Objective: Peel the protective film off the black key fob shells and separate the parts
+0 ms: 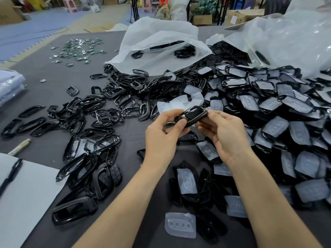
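A glossy black key fob shell [194, 115] is held above the middle of the dark table. My left hand [163, 133] pinches its left end between thumb and fingers. My right hand [223, 133] grips its right side. No film shows on the held shell. A big heap of film-covered shells [279, 111] lies to the right. Bare black frames [100, 111] are spread out to the left. Loose translucent film pieces [180, 102] lie just behind my hands, and one film piece [180, 225] lies near the front edge.
Two open clear plastic bags [161, 45] holding more black parts sit at the back. Small green circuit boards [78, 51] are scattered at the far left. A white sheet with a black pen [10, 174] lies at the front left, and a marker [19, 147] beside it.
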The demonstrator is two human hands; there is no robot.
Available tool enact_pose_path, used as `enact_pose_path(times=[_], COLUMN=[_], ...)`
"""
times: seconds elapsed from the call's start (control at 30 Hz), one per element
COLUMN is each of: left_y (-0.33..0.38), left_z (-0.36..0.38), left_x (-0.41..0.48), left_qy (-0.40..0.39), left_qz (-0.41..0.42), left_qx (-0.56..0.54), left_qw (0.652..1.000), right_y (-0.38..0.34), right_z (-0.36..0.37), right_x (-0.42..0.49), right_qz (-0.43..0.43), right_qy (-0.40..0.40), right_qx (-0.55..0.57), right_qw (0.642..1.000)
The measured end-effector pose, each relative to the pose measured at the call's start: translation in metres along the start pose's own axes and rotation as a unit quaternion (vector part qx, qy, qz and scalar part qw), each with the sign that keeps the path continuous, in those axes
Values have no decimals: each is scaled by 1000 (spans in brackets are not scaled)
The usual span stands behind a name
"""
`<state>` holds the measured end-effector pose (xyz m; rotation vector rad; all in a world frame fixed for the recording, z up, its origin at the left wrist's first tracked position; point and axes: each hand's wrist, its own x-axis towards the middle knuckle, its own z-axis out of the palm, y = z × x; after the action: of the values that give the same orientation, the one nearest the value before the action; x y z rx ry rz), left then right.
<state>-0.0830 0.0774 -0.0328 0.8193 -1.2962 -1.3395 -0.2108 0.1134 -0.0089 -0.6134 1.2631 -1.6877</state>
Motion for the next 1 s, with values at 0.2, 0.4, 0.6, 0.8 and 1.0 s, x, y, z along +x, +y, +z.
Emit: enact_pose_path(times=[0.2,0.4,0.6,0.8,1.0], left_y=[1,-1,3,3,0], left_z=[0,-1,1,0,-2], left_x=[0,1,2,4,6], left_qy=[-4,2,-17,-32,-22], left_qz=[2,-5,-37,-54,-54], left_qx=[30,27,-71,-131,-155], left_qw=[1000,1000,997,989,986], right_y=[-1,0,-1,-3,-4], right_z=[0,-1,-1,-1,-2], right_x=[0,1,3,4,4], right_qz=[-11,-3,63,117,134], right_qy=[-37,-33,-25,-17,-21], right_qx=[-53,-33,64,137,158], right_qw=[998,999,996,984,978])
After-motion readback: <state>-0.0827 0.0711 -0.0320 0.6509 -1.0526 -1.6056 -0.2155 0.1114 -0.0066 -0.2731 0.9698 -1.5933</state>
